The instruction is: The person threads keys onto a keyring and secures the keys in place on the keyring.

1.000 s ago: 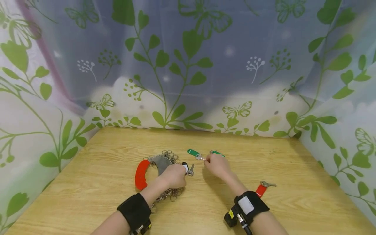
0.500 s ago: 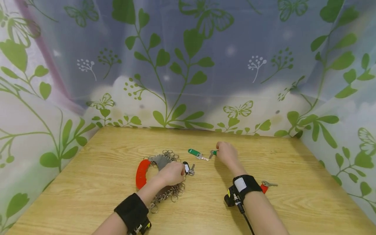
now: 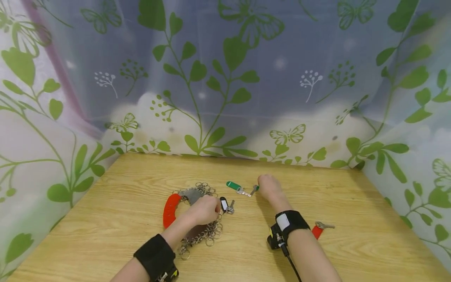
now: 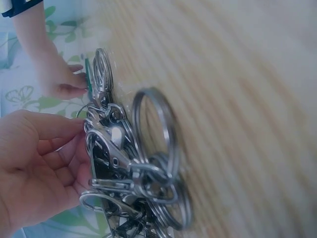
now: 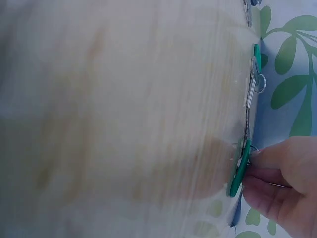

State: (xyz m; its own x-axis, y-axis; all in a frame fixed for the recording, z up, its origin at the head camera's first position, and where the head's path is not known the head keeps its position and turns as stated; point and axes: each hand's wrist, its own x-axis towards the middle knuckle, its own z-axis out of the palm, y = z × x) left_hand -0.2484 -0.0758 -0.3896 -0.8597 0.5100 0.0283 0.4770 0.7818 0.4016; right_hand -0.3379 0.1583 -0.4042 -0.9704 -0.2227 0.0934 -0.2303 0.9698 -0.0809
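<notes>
In the head view, a red-handled grey plate (image 3: 192, 194), fringed with metal clips and split rings (image 3: 211, 232), lies left of centre. My left hand (image 3: 205, 209) reaches over its right side, and in the left wrist view its thumb and finger pinch a metal clip (image 4: 94, 121) on the fringe. Beside those fingers lies a key with a black tag (image 3: 224, 204). At the back, my right hand (image 3: 270, 187) pinches a green key tag (image 5: 240, 168) whose key (image 3: 254, 190) points left. Another green tag (image 3: 234, 185) lies with its key close to that one.
A key with a red tag (image 3: 317, 232) lies right of my right wrist. The wooden table (image 3: 141, 172) ends at a leaf-patterned curtain (image 3: 211, 98) at the back and sides. Black straps with cameras circle both wrists, and a cable runs from the right one.
My right hand has left the first green-tagged key and moved right to the other green tag, drawing slightly toward me lately. The left hand has stayed at the clips.
</notes>
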